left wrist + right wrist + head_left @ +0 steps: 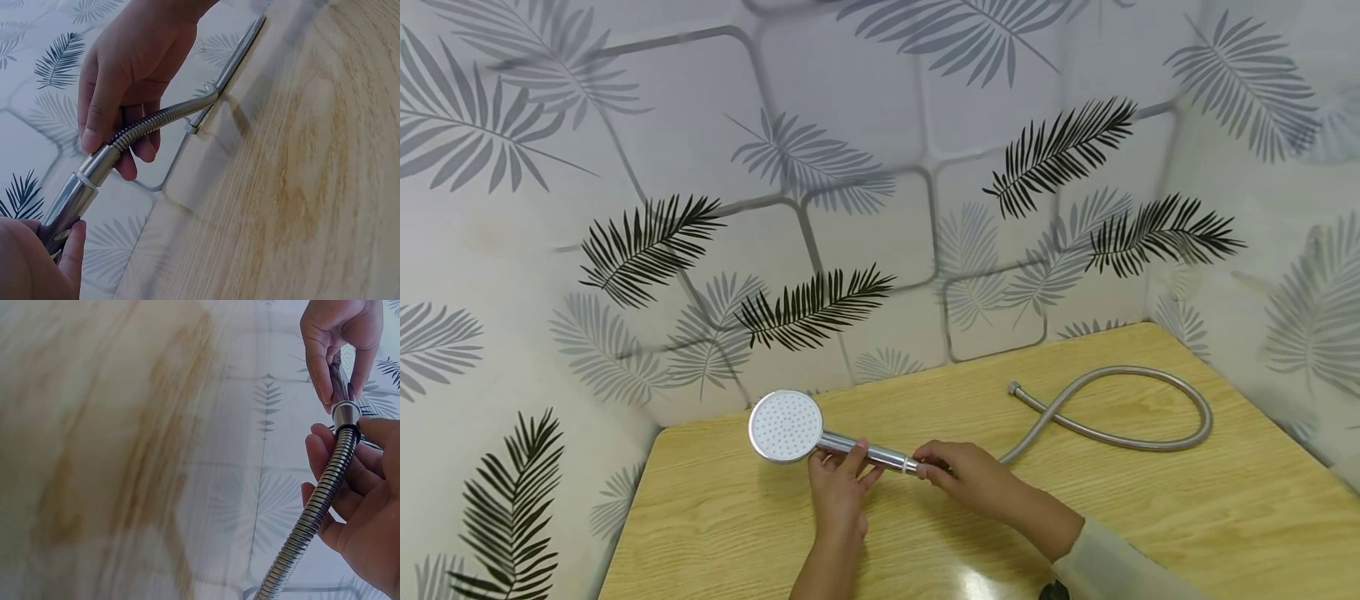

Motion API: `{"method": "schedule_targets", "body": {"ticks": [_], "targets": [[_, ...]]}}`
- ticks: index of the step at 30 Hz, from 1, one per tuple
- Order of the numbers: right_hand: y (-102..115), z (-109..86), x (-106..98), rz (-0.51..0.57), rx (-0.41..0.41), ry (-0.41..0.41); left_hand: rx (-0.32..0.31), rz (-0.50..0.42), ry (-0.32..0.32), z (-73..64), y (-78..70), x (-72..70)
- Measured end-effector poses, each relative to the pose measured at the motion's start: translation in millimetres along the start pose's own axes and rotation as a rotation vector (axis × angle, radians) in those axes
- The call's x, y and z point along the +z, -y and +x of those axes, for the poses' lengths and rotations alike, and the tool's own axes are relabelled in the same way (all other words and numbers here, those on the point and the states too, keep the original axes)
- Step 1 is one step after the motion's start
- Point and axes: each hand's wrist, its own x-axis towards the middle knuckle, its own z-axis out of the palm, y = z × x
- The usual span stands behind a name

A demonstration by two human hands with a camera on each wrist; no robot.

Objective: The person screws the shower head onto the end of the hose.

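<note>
You work at a wooden table (1150, 517) with a light yellow grain finish. It stands in a corner: the wall (865, 167) behind it and the wall to your right both carry pale tile-pattern covering printed with grey and black palm leaves. A patch of glare lies on the table surface close to your body.

The shower head (786, 426) is a round chrome unit with a white, dotted spray face turned upward toward you. Its straight chrome handle (880, 455) runs to your right, raised just above the table near its middle. The ribbed metal hose (1150, 440) meets the handle end, then runs right across the table, forms one loop near the far right corner, and crosses over itself. Its free end, with a small nut, lies on the table behind the loop.

Your left hand (837, 492) grips the handle just beside the spray head; fingers and thumb are curled around the tube. Your right hand (973, 479) pinches the hose at the joint: in the left wrist view, the fingers (100, 100) close on the ribbed section directly next to the smooth chrome collar (345, 414). The two hands sit near each other, not touching.
</note>
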Motion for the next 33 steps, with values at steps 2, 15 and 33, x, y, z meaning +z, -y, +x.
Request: {"method": "schedule_targets", "body": {"ticks": [2,15,33], "targets": [[-0.4,0.4,1.0,-0.003,0.004,-0.011,0.001,-0.001,0.003,-0.2,-0.7,-0.1],[2.0,2.7,6.1,-0.077,-0.009,-0.098,-0.010,0.013,0.005,-1.7,-2.5,1.5],[-0.4,2.7,6.4,-0.012,-0.007,-0.061,-0.004,-0.004,0.020,1.2,0.2,-2.1]]}}
